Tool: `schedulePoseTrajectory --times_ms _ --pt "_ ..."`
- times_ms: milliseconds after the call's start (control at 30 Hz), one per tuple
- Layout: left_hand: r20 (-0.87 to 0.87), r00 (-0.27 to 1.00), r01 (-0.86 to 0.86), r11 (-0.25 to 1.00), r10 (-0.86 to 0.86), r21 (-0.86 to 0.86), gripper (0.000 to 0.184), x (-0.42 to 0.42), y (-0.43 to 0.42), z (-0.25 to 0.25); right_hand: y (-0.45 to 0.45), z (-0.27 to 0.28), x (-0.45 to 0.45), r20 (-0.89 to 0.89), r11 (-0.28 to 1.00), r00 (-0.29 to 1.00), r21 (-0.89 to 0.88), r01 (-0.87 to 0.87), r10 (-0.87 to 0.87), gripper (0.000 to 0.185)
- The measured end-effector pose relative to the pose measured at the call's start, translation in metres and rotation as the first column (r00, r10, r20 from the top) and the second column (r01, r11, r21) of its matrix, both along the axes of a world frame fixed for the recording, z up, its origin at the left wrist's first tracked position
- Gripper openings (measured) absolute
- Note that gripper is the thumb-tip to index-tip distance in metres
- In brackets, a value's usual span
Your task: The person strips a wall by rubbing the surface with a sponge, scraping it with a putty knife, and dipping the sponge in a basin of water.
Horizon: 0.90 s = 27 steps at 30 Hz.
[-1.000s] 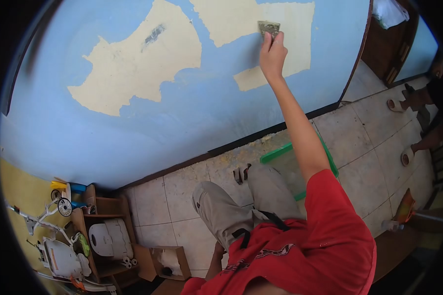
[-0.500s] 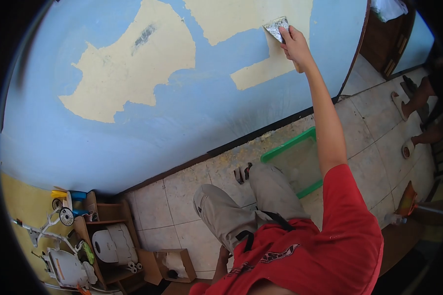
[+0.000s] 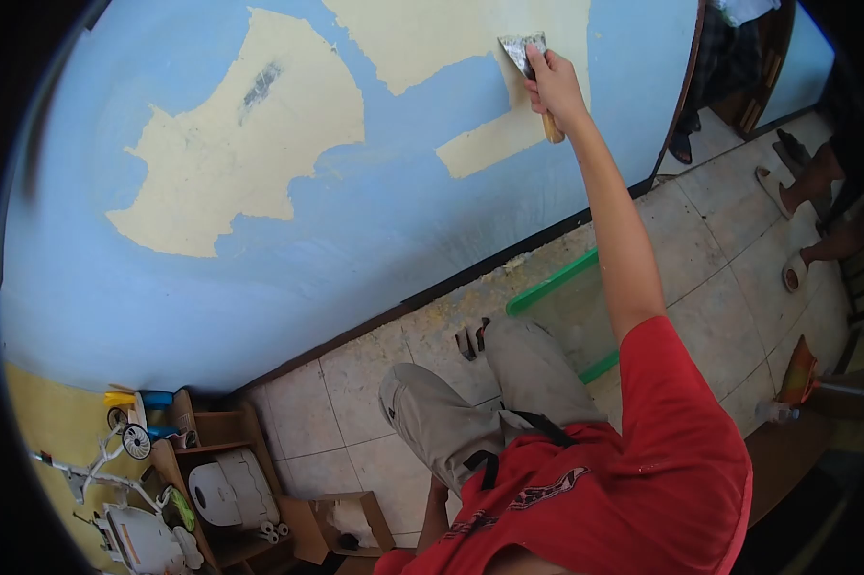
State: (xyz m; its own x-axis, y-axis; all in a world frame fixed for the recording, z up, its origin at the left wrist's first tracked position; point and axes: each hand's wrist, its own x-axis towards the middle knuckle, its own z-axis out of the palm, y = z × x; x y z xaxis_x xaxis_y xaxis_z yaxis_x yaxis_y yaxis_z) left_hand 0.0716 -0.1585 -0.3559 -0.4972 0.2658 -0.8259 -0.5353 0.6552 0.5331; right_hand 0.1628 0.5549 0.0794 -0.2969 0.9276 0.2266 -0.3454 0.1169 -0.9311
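My right hand point(image 3: 555, 91) is closed around the wooden handle of a putty knife point(image 3: 523, 50). Its wide metal blade, smeared with pale residue, lies at the upper wall, over a cream patch beside blue paint. The blue wall point(image 3: 307, 249) has large ragged cream areas where the paint is gone, and one of them carries a dark grey smudge. My left hand point(image 3: 439, 491) hangs low beside my leg, mostly hidden by my trousers and shirt, so its fingers cannot be made out.
On the tiled floor by the wall lie paint scraps and a green-rimmed clear plastic bin or lid point(image 3: 552, 283). A wooden shelf point(image 3: 197, 431), a cardboard box point(image 3: 355, 522) and a stroller-like frame point(image 3: 130, 489) stand lower left. Other people's feet point(image 3: 796, 273) show at right.
The view has shifted slightly. My right hand and the putty knife appear a little further left, with more of the handle showing. Another person's dark-clothed legs have come into the doorway.
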Motion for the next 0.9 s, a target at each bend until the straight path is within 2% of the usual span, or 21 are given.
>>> schedulePoseTrajectory --times_ms 33,100,167,233,333,367,433,467,500,533,600,667,700,733,767,800,867,900 --pt "0.005 1.000 -0.001 1.000 0.000 0.005 0.049 -0.001 0.002 -0.002 -0.001 -0.009 0.002 -0.004 1.000 1.000 0.015 0.008 -0.008 0.033" --pt "0.018 1.000 -0.007 1.000 0.007 0.006 0.050 -0.001 0.000 -0.008 -0.001 -0.018 0.004 0.098 0.996 0.995 -0.080 0.040 -0.032 0.035" --pt "0.018 1.000 0.002 1.000 -0.002 -0.003 0.050 -0.002 0.000 -0.006 -0.008 0.013 0.001 0.137 0.994 0.988 -0.068 0.081 -0.071 0.037" --pt "0.025 1.000 0.013 1.000 -0.013 -0.005 0.050 -0.004 0.001 -0.008 -0.003 0.043 -0.010 0.090 0.983 0.986 0.135 0.125 -0.137 0.038" --pt "0.031 0.999 0.018 1.000 -0.018 0.011 0.050 -0.003 0.005 -0.012 -0.004 0.058 -0.013 0.067 0.984 0.991 0.140 0.109 -0.119 0.039" --pt "0.033 0.999 0.016 1.000 -0.017 0.021 0.050 -0.001 0.004 -0.014 -0.007 0.050 -0.008 0.117 0.983 0.981 0.117 0.139 -0.153 0.039" --pt "0.036 0.999 0.013 0.998 -0.015 0.055 0.050 0.000 0.000 -0.017 -0.011 -0.001 0.004 0.174 0.989 0.974 0.005 0.145 -0.144 0.039" --pt "0.031 0.999 0.017 0.995 -0.020 0.095 0.050 0.002 -0.004 -0.021 -0.011 -0.039 0.011 0.180 0.990 0.979 -0.082 0.116 -0.100 0.039" --pt "0.017 1.000 0.016 0.981 -0.019 0.191 0.050 0.000 -0.012 -0.029 -0.015 -0.084 0.019 0.067 0.971 0.998 -0.236 0.025 -0.009 0.037" --pt "-0.002 1.000 0.018 0.960 -0.018 0.280 0.050 -0.003 -0.019 -0.035 -0.021 -0.131 0.027 0.048 0.950 0.999 -0.310 0.018 -0.004 0.036" --pt "-0.016 1.000 -0.007 0.944 0.012 0.331 0.050 -0.005 -0.030 -0.035 -0.052 -0.212 0.049 0.097 0.906 0.994 -0.424 -0.002 0.047 0.030" --pt "-0.017 0.994 -0.103 0.984 0.106 0.148 0.048 -0.017 -0.014 0.014 -0.092 -0.285 0.070 0.207 0.829 0.974 -0.558 0.041 0.091 0.021" --pt "-0.111 0.988 -0.095 0.990 0.106 0.101 0.048 -0.033 -0.019 0.011 -0.115 -0.319 0.081 0.275 0.794 0.955 -0.603 0.080 0.112 0.017" --pt "-0.191 0.969 -0.154 0.988 0.155 0.021 0.043 -0.050 -0.009 0.029 -0.138 -0.347 0.090 0.278 0.758 0.950 -0.648 0.080 0.138 0.017" --pt "-0.291 0.922 -0.244 0.967 0.254 0.074 0.039 -0.062 0.008 0.057 -0.151 -0.366 0.101 0.281 0.731 0.947 -0.677 0.082 0.154 0.019" --pt "-0.357 0.889 -0.257 0.958 0.286 0.127 0.037 -0.082 0.025 0.083 -0.163 -0.382 0.109 0.313 0.729 0.935 -0.678 0.095 0.169 0.022" --pt "-0.549 0.748 -0.252 0.925 0.373 0.285 0.025 -0.117 0.061 0.132 -0.176 -0.392 0.116 0.370 0.743 0.906 -0.661 0.103 0.204 0.024" --pt "-0.621 0.682 -0.193 0.913 0.388 0.358 0.024 -0.129 0.086 0.161 -0.180 -0.392 0.117 0.364 0.722 0.907 -0.684 0.107 0.210 0.025"
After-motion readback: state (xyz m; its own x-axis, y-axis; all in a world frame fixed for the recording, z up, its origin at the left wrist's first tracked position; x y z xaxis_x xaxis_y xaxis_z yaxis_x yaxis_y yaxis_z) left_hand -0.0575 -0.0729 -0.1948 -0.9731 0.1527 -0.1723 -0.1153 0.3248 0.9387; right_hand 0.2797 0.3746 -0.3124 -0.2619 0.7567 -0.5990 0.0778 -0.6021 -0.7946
